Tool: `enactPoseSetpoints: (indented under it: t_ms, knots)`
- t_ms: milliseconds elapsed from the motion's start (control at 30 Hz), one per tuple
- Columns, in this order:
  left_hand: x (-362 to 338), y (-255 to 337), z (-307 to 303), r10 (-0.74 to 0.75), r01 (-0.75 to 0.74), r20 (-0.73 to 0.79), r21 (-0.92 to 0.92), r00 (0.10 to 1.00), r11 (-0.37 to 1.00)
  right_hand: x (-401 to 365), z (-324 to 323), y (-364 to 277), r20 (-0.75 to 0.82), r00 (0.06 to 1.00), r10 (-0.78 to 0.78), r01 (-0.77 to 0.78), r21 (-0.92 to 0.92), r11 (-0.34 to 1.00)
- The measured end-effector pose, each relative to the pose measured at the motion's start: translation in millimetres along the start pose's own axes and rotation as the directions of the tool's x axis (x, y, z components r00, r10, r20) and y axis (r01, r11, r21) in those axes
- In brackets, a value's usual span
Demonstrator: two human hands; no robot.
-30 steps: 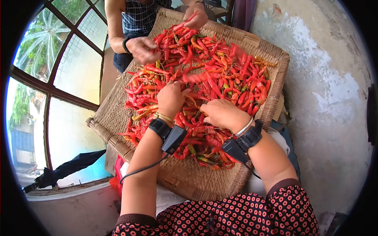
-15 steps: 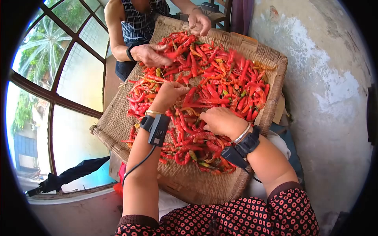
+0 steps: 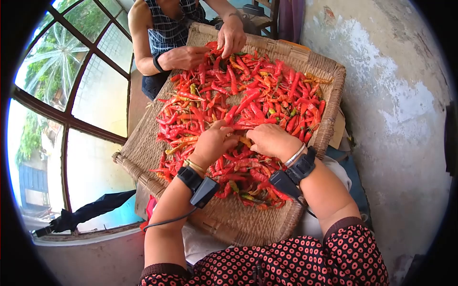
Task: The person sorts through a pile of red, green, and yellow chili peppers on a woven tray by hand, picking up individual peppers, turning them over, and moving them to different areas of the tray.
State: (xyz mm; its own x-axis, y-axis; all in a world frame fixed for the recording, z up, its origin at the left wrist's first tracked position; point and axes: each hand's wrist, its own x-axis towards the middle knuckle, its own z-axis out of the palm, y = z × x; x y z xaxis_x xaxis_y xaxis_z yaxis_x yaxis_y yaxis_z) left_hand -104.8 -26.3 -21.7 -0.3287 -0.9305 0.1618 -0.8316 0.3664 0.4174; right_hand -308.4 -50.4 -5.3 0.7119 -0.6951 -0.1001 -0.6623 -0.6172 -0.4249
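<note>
A heap of mostly red chili peppers lies spread over a woven tray, with a few orange and green ones mixed in. Low over the middle of the heap, my left hand has its thumb and fingers closed on a red chili pepper, mostly covered by the fingers. Close on its right is my right hand, back upward and fingers curled down into the peppers. Its fingertips are partly hidden, so what they grip cannot be made out. An orange chili pepper shows between the two hands.
Across the tray, a person's two hands meet over the far peppers, at a red one. The tray has a raised rim. A window and a folded black umbrella are at left; a plastered wall stands at right.
My left hand has come down and toward me, closer to my right hand, which has barely shifted. The other person's hands have drawn together over the far peppers.
</note>
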Motion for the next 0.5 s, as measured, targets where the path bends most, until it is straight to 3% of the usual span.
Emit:
enactPoseSetpoints:
  t_ms: [133, 200, 267, 300, 333, 400, 467, 500]
  knots:
    - [-17, 7, -8, 0.021, -0.026, 0.105, 0.047, 0.994, 0.999, -4, -8, -3, 0.101, 0.994, 0.038, -0.039, 0.014, 0.999]
    - [-22, 11, -15, 0.052, -0.056, 0.056, 0.073, 0.997, 0.996, -4, -11, -5, 0.125, 0.992, 0.034, -0.037, 0.02, 0.999]
    - [-25, 9, -22, 0.036, -0.035, 0.006, -0.088, 0.999, 0.996, -5, -12, -8, 0.118, 0.991, 0.064, -0.067, 0.02, 0.998]
    - [-25, 13, -29, -0.139, 0.144, 0.041, -0.163, 0.989, 0.976, -4, -11, -7, 0.118, 0.991, 0.062, -0.064, 0.021, 0.998]
    - [-22, 5, -34, -0.161, 0.171, 0.063, -0.195, 0.985, 0.966, -3, -10, -5, 0.107, 0.992, 0.061, -0.063, 0.011, 0.998]
    - [-7, -2, -48, -0.39, 0.403, 0.109, -0.329, 0.914, 0.854, -1, -10, -6, 0.096, 0.994, 0.054, -0.054, -0.001, 0.999]
    - [7, -28, -45, -0.466, 0.357, -0.055, -0.566, 0.883, 0.743, -2, -13, -8, 0.096, 0.992, 0.076, -0.077, -0.001, 0.997]
    - [12, -18, -53, -0.459, 0.383, -0.195, -0.328, 0.867, 0.863, -2, -13, -8, 0.095, 0.993, 0.076, -0.076, 0.0, 0.997]
